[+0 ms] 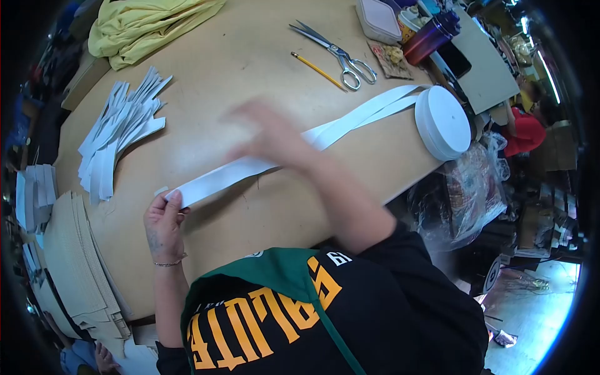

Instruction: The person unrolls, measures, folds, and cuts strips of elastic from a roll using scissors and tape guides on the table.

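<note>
Our left hand (164,228) pinches the near end of the white strip (219,178) between thumb and fingers, and our right hand (275,134) is spread above the middle of the band, thumb and fingers apart, too blurred for us to tell whether it touches. To handle this length well, we would do best to pinch the end square across its width, draw it straight with light, even tension, and smooth it flat, since a hard pull might crease or skew it. Beyond the right forearm the strip runs across the tabletop (237,69) to the white roll (447,122) near its right edge; two runs overlap on the way, and we judge that they could twist if dragged together. That forearm crosses the band and hides part of it from us. Past the strip lie a pencil (317,71) and metal scissors (328,44), well apart from both hands, and a bottle (428,40) stands at the far right corner. On the left, a loose pile of white pieces (122,134) leaves limited room beside the strip's end, with yellow cloth (144,28) beyond it and stacked tan sheets (84,250) along the left edge.
</note>
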